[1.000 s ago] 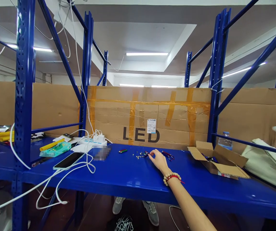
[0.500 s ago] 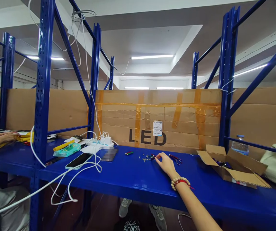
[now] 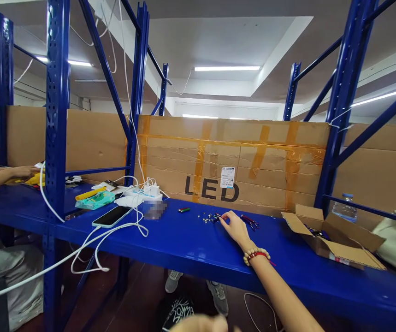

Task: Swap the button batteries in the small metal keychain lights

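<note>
My right hand [image 3: 235, 228], with a beaded bracelet [image 3: 256, 255] at the wrist, rests over the blue table. Its thumb and forefinger are closed together at the edge of a cluster of small dark and shiny metal pieces [image 3: 213, 218]; what lies between the fingertips is too small to make out. Just right of it are dark red items with metal ends [image 3: 249, 222]. A small green and red piece [image 3: 184, 210] lies to the left. At the bottom edge, my left hand [image 3: 199, 323] shows only in part, blurred, below the table edge; its fingers cannot be read.
An open cardboard box [image 3: 334, 240] with dark items stands at right, near a water bottle [image 3: 345, 208]. Left are a phone [image 3: 112, 216], white cables [image 3: 138, 226] and a green packet [image 3: 96, 200]. Blue posts [image 3: 56, 115] flank the table [image 3: 184, 244]. Another person's hand [image 3: 25, 172] works far left.
My left hand has come into view at the bottom edge. My right hand stays at the small metal pieces with its fingers slightly shifted. The camera view has tilted down a little.
</note>
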`<state>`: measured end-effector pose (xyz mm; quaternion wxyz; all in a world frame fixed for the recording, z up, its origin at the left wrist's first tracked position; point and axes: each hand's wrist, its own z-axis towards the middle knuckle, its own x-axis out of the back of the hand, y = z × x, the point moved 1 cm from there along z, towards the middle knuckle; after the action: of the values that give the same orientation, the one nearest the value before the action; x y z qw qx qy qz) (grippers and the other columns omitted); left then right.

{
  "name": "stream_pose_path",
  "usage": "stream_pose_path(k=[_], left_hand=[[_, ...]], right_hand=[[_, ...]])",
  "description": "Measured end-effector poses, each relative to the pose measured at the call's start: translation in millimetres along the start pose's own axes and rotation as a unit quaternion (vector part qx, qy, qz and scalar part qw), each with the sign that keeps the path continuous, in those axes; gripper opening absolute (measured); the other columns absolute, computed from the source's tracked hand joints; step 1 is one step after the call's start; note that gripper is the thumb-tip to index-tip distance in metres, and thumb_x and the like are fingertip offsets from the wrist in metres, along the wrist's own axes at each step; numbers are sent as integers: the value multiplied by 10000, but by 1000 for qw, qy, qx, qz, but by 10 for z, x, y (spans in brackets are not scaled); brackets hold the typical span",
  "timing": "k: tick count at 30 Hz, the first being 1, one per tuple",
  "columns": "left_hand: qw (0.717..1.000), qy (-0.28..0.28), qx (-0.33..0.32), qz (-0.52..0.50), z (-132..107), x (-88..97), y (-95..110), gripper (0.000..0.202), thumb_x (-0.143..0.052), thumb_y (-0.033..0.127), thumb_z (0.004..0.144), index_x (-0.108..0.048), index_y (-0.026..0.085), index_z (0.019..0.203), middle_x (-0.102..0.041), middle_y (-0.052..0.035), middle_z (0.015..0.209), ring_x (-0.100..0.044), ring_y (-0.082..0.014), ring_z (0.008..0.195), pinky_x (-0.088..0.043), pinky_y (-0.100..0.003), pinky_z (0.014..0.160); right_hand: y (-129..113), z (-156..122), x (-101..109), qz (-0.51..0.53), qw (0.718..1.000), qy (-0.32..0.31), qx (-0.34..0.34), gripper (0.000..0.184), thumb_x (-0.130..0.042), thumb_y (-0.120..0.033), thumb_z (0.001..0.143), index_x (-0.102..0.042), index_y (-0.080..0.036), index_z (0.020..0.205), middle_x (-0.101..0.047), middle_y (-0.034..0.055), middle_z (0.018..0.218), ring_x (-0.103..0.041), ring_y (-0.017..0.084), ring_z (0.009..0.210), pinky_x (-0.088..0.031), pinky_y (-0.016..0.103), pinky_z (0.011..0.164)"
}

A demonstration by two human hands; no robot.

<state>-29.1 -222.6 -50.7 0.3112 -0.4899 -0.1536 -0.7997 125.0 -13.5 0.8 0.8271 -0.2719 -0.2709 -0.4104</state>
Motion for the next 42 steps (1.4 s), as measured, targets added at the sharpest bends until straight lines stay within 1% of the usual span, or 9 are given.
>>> stream_pose_path(k=[3,6,11,16,21,27,32,36,42], left_hand=[[1000,-2,-16,-8,226,102,-376,361,-512,300,829,-462,348,1183,-484,-23,1261,-457,-230,1073,-394,-386,900],[988,59,140,-12,452,203,-827,317,-393,166,832,-505,232,1121,-551,-53,1146,-473,-231,1022,-341,-415,919],[931,118,322,-126,705,184,-1420,321,-502,312,806,-480,226,1114,-595,-25,1016,-538,-211,919,-397,-358,826],[951,66,247,-175,850,110,-1655,351,-580,440,754,-545,252,1048,-627,16,902,-584,-180,779,-427,-265,693],[963,28,219,-157,1006,-39,-1797,209,-400,310,889,-593,236,915,-634,14,781,-596,-172,764,-423,-251,673],[954,101,262,-104,1170,-233,-2170,202,-409,291,897,-561,185,814,-576,-19,880,-565,-158,826,-426,-237,704],[955,130,246,-104,1289,-311,-2398,173,-414,282,894,-555,197,839,-541,-5,927,-566,-137,813,-435,-225,703],[971,104,178,-124,1374,-373,-2475,148,-406,235,889,-551,211,905,-565,-7,931,-568,-149,849,-442,-239,746],[967,111,181,-137,1408,-406,-2556,174,-407,201,890,-490,233,1040,-594,-8,1029,-563,-163,938,-441,-274,800]], right_hand=[[-65,-12,15,10,999,-2,30,203,-429,-324,839,-572,-212,749,-613,14,825,-588,139,632,-393,233,515],[-139,-21,32,28,998,5,50,227,-410,-356,859,-574,-212,798,-606,17,853,-565,118,577,-390,227,501],[-262,23,97,52,994,-19,91,223,-427,-376,866,-584,-224,822,-605,5,866,-535,94,558,-416,213,557],[-378,150,152,111,982,-61,138,213,-446,-373,863,-585,-224,804,-591,8,840,-531,104,596,-425,214,570],[-405,337,25,141,970,-104,167,216,-430,-370,871,-581,-228,807,-597,11,864,-539,107,602,-436,219,571],[-123,526,-264,57,981,-114,147,217,-415,-338,870,-522,-249,1036,-620,6,916,-569,109,542,-440,239,541],[126,482,-434,-52,964,-127,230,202,-386,-215,859,-559,-222,963,-628,35,899,-622,159,728,-443,243,589],[99,410,-434,-56,961,-129,238,184,-395,-192,847,-567,-197,911,-619,41,852,-595,175,772,-451,272,627],[35,425,-413,-12,974,-150,170,149,-479,-222,798,-567,-214,919,-616,36,915,-552,188,838,-431,339,741]])
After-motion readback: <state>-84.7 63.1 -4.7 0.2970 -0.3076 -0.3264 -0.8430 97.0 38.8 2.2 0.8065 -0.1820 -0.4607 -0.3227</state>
